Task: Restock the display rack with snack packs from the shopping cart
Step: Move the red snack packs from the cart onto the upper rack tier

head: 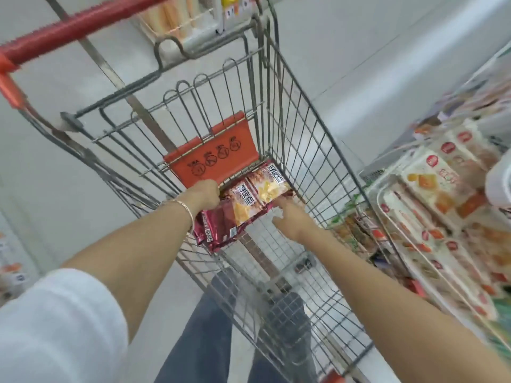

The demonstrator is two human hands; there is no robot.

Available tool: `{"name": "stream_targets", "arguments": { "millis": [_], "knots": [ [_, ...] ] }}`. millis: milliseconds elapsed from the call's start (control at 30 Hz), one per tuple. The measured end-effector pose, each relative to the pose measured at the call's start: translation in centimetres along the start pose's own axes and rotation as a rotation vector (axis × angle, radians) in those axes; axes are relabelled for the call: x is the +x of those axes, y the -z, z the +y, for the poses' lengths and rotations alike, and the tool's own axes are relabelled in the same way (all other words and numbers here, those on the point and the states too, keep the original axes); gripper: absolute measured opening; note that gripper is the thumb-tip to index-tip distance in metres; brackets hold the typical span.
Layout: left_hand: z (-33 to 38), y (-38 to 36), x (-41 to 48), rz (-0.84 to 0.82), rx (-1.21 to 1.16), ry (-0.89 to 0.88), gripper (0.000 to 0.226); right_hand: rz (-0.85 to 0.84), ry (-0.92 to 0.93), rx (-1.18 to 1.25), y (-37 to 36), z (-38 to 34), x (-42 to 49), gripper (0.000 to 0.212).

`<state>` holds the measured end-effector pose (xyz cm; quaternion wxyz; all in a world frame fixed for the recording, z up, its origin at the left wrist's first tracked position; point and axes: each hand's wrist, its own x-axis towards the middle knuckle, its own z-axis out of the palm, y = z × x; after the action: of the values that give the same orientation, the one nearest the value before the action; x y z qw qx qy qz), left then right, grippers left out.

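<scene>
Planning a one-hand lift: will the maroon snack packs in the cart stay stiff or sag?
Probably sag: the snack packs are long film wrappers, pinched at one edge by the left hand. Likely light, since that grip holds them. Glossy film may slip; right hand could steady them.

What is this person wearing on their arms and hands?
Both hands are bare, no gloves. The left hand has a thin gold-coloured bangle at its wrist, and a white sleeve covers that arm's upper part only. The right hand and its forearm show no sleeve, watch or jewellery.
</scene>
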<state>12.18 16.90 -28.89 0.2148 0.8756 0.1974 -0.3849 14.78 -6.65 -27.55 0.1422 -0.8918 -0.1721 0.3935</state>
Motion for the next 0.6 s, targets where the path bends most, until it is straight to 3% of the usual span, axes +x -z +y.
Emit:
{"name": "stream_targets", "arguments": {
  "millis": [200, 333, 400, 500, 600],
  "knots": [
    [-2.6, -5.1, 5.3, -0.135, 0.208, 0.007, 0.039, 0.008, -0.078, 0.086, -4.9, 3.3, 1.4, 0.043],
    [-4.0, -7.7, 7.0, -0.212, 0.437, 0.025, 0.075, 0.035, -0.149, 0.193, -8.1, 5.7, 2.2, 0.040],
    [-3.5, -7.7, 7.0, -0.200, 0.484, 0.005, 0.079, 0.049, -0.167, 0.235, -9.3, 6.4, 2.0, 0.040],
    [-2.1, -6.8, 6.8, -0.254, 0.377, -0.058, 0.067, 0.047, -0.177, 0.294, -10.5, 7.0, 2.0, 0.047],
    [-0.7, -6.0, 7.0, -0.373, 0.158, -0.021, 0.070, -0.021, -0.065, 0.295, -11.2, 6.7, 1.8, 0.075]
  ]
}}
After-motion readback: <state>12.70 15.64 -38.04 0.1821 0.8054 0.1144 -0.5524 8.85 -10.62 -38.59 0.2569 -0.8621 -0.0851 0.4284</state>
